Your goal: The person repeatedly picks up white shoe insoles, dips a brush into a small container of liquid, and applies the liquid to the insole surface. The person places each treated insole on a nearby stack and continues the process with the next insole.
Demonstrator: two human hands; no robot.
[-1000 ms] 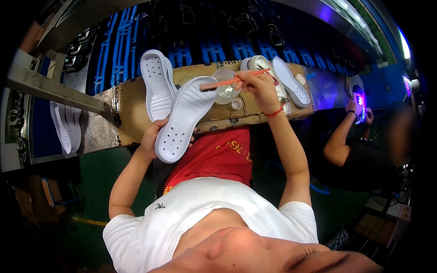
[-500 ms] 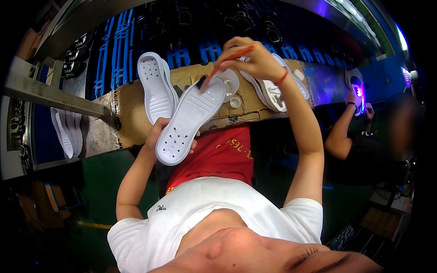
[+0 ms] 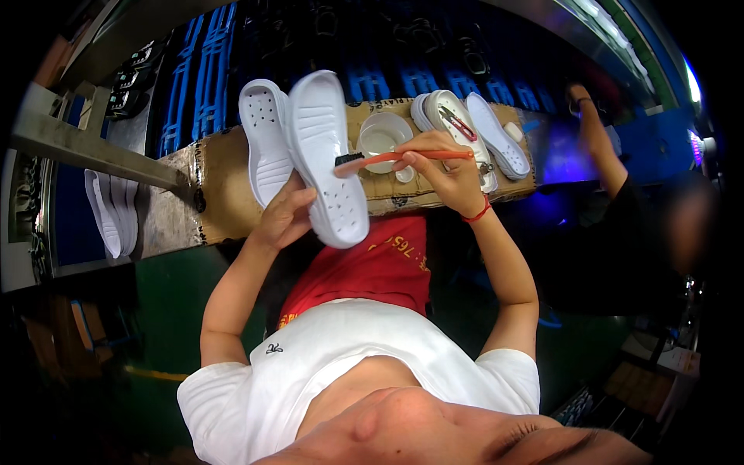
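My left hand (image 3: 285, 217) grips a white shoe sole (image 3: 325, 198) by its left edge, fingers partly behind it. The sole stands tilted, its holed end toward me and its ridged end away. My right hand (image 3: 446, 180) is closed round the orange handle of a brush (image 3: 434, 155). The brush's black bristles are at the sole's inner face, near its right edge. Behind the held sole, another white sole (image 3: 263, 147) lies on the cardboard. A translucent bowl (image 3: 385, 124) with some liquid and a small white cap (image 3: 404, 175) sit just beyond my right hand.
Red-handled snips (image 3: 459, 124) lie on white soles (image 3: 443, 101) at the right, with another sole (image 3: 496, 136) beside them. More soles (image 3: 112, 213) stand at the far left. Cardboard (image 3: 221, 170) covers the bench below a metal bar (image 3: 101, 155). A co-worker's arm (image 3: 601, 147) reaches in at the right.
The held sole has turned more upright and away from me. My right hand has come down and right, the brush now lying across to the sole's right edge. The co-worker's arm has moved farther away.
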